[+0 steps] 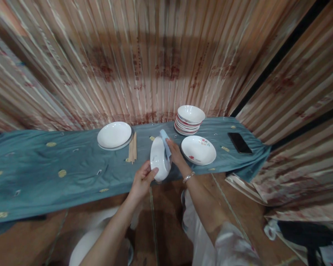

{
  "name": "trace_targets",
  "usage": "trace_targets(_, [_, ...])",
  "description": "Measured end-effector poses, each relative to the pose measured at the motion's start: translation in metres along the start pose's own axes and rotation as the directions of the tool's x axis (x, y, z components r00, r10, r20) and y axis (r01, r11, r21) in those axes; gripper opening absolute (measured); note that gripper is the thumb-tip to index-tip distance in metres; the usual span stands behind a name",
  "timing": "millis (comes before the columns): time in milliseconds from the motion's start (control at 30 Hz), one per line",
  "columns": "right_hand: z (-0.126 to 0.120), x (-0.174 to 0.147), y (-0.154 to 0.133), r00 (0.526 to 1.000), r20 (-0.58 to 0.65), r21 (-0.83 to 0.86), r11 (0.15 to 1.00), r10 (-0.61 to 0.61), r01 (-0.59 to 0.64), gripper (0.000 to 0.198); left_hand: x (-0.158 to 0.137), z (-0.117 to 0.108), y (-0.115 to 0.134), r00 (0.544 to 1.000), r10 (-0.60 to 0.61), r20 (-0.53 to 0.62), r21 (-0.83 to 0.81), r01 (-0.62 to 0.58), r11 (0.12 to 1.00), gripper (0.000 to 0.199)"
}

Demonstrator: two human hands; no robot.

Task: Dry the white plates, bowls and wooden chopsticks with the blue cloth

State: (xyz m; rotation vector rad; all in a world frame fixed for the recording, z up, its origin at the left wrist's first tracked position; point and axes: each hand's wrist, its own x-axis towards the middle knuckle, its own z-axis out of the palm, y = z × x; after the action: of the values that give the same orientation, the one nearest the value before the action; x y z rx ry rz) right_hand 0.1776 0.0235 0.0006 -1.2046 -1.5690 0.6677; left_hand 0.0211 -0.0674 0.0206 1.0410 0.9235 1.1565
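Note:
My left hand (143, 178) grips the lower left rim of a white bowl (157, 159), thumb on its outer side. The bowl is tilted onto its side above the front part of the table. My right hand (175, 152) is closed on a light blue cloth (164, 138) and presses it against the bowl's right side, at the rim and inside. Part of the cloth and the bowl's inside are hidden by the right fingers. Just right of this hand lie white plates with red flowers (198, 150). Several wooden chopsticks (133, 148) lie left of the bowl.
A stack of white bowls (189, 120) stands at the back, right of centre. White plates (114, 135) lie left of the chopsticks. A black phone (239, 143) rests near the right end of the teal tablecloth (80, 166). Pleated curtains (144, 66) hang behind.

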Motion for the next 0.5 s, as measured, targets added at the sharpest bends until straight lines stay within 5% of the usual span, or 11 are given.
trace_targets(233, [0.021,-0.012,0.028,0.963,-0.014,0.110,0.958,0.268,-0.265,0.049,0.006,-0.009,0.003,0.991,-0.051,-0.126,-0.215,0.023,0.976,0.041])
trace_targets(500, [0.037,-0.043,0.035,0.956,-0.032,0.119,0.951,0.291,-0.286,0.058,0.020,-0.032,0.001,0.960,-0.118,-0.253,-0.391,0.010,0.920,0.034])
